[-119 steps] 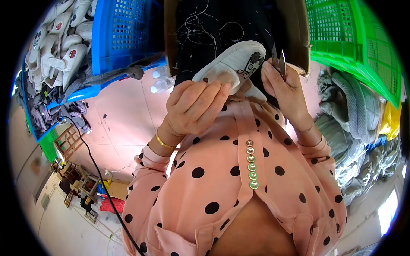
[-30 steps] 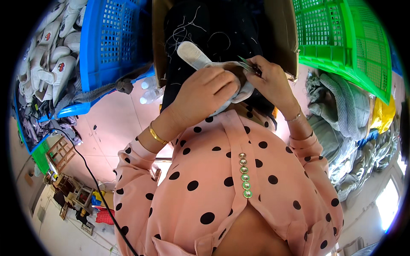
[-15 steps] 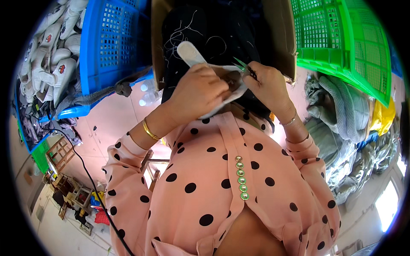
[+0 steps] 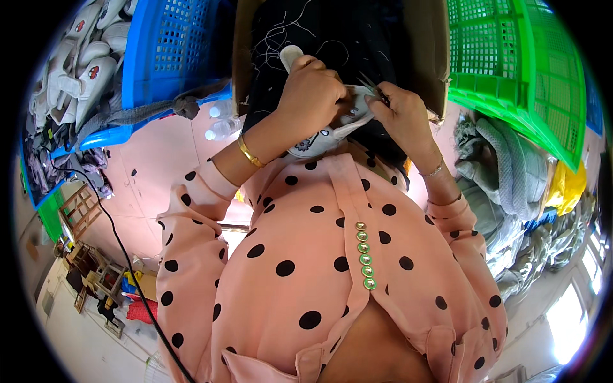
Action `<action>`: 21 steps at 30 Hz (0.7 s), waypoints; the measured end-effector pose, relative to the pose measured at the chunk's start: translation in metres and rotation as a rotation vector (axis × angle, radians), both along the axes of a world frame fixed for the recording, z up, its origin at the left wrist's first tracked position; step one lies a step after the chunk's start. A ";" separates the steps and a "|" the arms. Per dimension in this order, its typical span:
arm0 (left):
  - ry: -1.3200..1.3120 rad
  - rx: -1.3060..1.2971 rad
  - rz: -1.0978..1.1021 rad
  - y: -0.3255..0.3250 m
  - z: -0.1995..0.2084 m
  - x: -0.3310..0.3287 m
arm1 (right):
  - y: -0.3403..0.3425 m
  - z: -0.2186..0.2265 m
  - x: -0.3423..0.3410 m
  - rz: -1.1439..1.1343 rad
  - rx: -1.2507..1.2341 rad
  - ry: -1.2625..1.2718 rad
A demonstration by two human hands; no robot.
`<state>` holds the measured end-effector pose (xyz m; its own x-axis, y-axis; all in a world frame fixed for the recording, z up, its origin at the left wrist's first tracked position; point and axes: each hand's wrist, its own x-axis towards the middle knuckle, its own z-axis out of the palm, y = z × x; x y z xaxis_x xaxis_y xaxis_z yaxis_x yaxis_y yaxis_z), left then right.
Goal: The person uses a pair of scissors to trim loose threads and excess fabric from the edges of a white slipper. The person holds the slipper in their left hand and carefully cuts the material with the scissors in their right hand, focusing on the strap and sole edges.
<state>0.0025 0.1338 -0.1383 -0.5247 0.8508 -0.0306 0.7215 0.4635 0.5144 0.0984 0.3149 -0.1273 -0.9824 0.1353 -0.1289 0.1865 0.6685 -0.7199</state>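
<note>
My left hand (image 4: 311, 96) is closed round a small whitish fabric shoe (image 4: 313, 144) held above my lap. A pale rounded strap or flap (image 4: 291, 56) of it sticks out beyond my fingers. Its patterned toe shows below my palm, next to my blouse. In my right hand (image 4: 407, 121) is a pair of small thread snips (image 4: 368, 83), their pointed blades angled up and left over the shoe's opening. My right fingertips are at the shoe's edge; whether they also pinch it I cannot tell.
Loose white threads (image 4: 281, 35) lie on the dark cloth over my lap, inside a cardboard box (image 4: 436, 51). A blue crate (image 4: 143, 57) stands left beside piled similar shoes (image 4: 86, 83). At right are a green crate (image 4: 527, 83) and grey fabric (image 4: 511, 159). A black cable (image 4: 121, 236) hangs at left.
The shoe has been turned in my left hand, so its patterned toe now shows. My left hand has moved slightly up and right; the snips remain in my right hand.
</note>
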 end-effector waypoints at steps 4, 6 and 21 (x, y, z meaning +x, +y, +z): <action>-0.058 0.022 -0.001 0.001 0.001 -0.002 | 0.002 -0.004 0.001 0.013 0.001 -0.012; -0.091 0.009 -0.010 0.001 0.008 -0.003 | 0.003 -0.003 0.002 0.008 -0.042 -0.036; -0.425 -0.066 0.056 0.002 0.017 -0.005 | 0.016 0.062 -0.010 0.708 0.937 0.181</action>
<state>-0.0021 0.1361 -0.1214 -0.4987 0.8104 -0.3075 0.4248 0.5378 0.7282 0.0888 0.3312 -0.0656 -0.8703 -0.4775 -0.1211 -0.4907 0.8620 0.1271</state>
